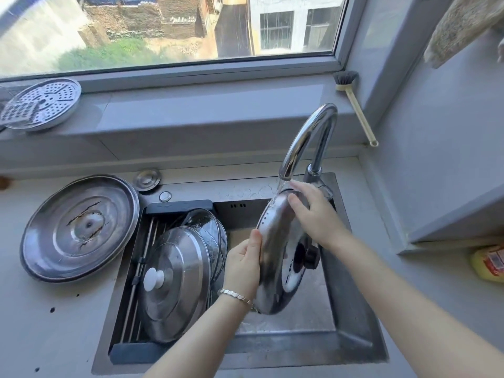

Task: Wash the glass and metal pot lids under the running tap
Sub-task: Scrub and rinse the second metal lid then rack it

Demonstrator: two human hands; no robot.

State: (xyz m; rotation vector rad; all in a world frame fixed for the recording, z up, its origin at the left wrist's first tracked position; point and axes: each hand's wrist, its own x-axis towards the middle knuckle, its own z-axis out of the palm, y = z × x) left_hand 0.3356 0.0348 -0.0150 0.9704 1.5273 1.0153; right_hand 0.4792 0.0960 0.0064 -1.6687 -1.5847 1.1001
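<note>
While water from the tap (285, 174) hits it, I hold the metal lid (276, 257) on edge over the sink (351, 323), left hand (242, 264) gripping its rim, right hand (317, 218) pressing straight-fingered on top (stiff, light, slippery, I judge).

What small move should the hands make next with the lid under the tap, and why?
Probably rotate the metal lid a little: water from the tap strikes only its top edge, while the left hand grips its left rim and the right hand rests on its upper part.
</note>
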